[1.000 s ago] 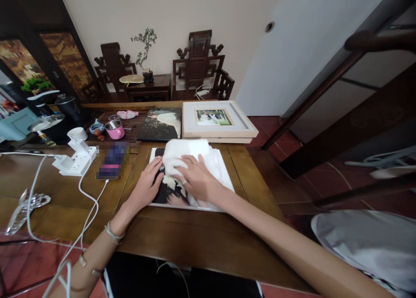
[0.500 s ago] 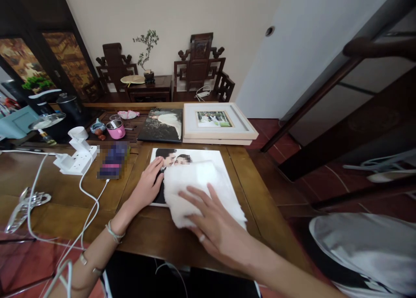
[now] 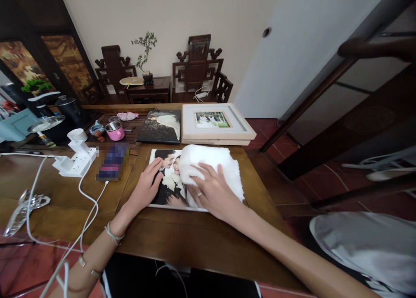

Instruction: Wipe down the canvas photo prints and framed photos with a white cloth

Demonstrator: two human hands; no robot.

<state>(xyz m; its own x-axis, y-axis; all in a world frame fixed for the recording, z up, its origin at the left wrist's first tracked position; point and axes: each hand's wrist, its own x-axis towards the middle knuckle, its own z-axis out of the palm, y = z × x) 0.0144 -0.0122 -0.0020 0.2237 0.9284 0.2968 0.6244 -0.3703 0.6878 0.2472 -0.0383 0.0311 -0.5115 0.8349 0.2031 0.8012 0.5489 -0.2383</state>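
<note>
"Moved since half a second ago: white cloth [image 3: 217, 154], one piece, shifted away from the body, together with the right hand [image 3: 211, 186] upon it. More of the photo print [image 3: 170, 186] now shows at its near left. Left hand [image 3: 150, 181]: same place."

"State of the grip?"

"Right: palm down, fingers spread apart, laid over the cloth's near left part. Whether any fold is pinched beneath cannot be told. Left: fingers close together, thumb apart, resting along the print's left edge, holding nothing between them."

"Position of cloth and print?"

"Print: flat on the wooden table [image 3: 182, 235], between the two hands, left part exposed. Cloth: spread over the right part, most of it beyond and to the right of the right hand's fingers."

"Edges?"

"Print's near edge: visible left of the right wrist. Right edge: hidden under the cloth. Cloth's far edge: just beside the light wooden picture frame [image 3: 240, 120]; contact uncertain. Dark picture panel [image 3: 151, 129]: left of that frame, behind the print."

"Room for moving?"

"Near side: broad band of brown wood, down to the table's front edge. Right: narrower strip. Left: another strip, then a phone [image 3: 112, 161], display pixelated, and a white power strip [image 3: 75, 166]."
</note>
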